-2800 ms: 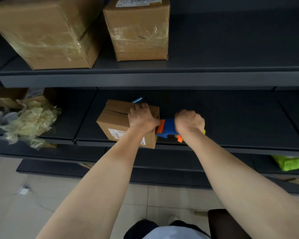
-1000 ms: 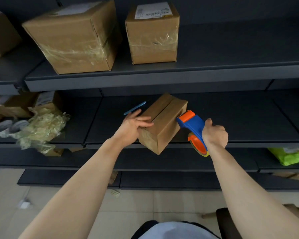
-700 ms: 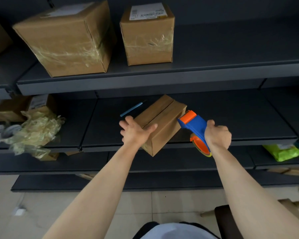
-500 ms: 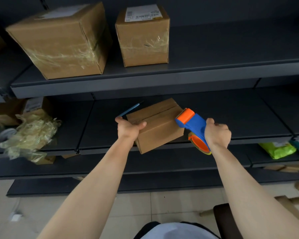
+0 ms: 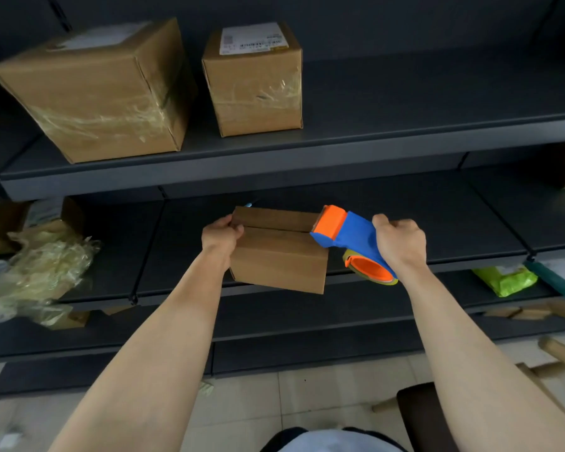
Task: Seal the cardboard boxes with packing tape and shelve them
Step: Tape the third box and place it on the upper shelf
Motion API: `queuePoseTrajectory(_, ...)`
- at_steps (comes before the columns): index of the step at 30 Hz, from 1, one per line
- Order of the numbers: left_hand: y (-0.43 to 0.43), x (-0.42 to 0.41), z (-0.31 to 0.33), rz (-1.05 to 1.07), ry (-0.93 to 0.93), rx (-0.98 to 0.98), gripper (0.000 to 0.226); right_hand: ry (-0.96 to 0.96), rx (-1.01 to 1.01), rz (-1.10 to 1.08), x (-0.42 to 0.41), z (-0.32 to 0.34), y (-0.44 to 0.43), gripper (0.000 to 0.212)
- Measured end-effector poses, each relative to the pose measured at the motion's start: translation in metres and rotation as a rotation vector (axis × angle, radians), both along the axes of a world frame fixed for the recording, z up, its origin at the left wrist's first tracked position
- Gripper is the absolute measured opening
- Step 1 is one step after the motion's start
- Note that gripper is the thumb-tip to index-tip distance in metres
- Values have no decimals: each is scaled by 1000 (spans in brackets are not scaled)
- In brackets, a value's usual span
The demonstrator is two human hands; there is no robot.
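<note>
A small cardboard box sits at the front of the middle shelf, its top flaps meeting in a seam that runs left to right. My left hand grips the box's left end, thumb on the top. My right hand holds a blue and orange tape dispenser by its handle. The dispenser's orange head touches the right end of the box top, at the seam. A roll of tape hangs under the dispenser.
Two taped cardboard boxes, a large one and a smaller one, stand on the upper shelf. Crumpled clear plastic and more boxes lie at the left. A green packet lies on the lower right shelf. A wooden stool is at my right.
My left hand has turned the box so its seam lies left to right and now grips its left end. The dispenser's head has come down onto the right end of the top.
</note>
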State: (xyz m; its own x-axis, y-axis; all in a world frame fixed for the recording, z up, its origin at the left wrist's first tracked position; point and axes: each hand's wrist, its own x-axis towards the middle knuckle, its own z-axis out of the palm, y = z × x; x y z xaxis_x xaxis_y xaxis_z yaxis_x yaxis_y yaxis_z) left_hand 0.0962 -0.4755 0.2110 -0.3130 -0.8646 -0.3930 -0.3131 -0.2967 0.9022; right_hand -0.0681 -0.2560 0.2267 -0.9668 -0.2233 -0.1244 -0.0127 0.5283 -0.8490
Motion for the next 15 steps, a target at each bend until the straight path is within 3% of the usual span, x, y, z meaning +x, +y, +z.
queuePoseTrajectory(2, 0, -1, 1, -34, -73, -75, 50, -5, 2, 30, 1, 2, -2, 40)
queuePoseTrajectory(5, 16, -3, 11, -64, -351, -552, 41, -13, -4, 65, 2, 4, -3, 41)
queuePoseTrajectory(7, 36, -9, 22, -136, -211, -703, 22, -23, -15, 89, 2, 6, -3, 39)
queuePoseTrajectory(8, 47, -14, 28, -223, -112, -617, 22, -32, -21, 103, 2, 8, -4, 37)
queuePoseTrajectory(11, 74, -29, 40, -486, 80, -50, 49, -46, -31, 144, 4, 12, -8, 35)
queuePoseTrajectory(15, 81, -37, 38, -359, 305, 357, 40, 6, -2, 168, 0, 19, -9, 39)
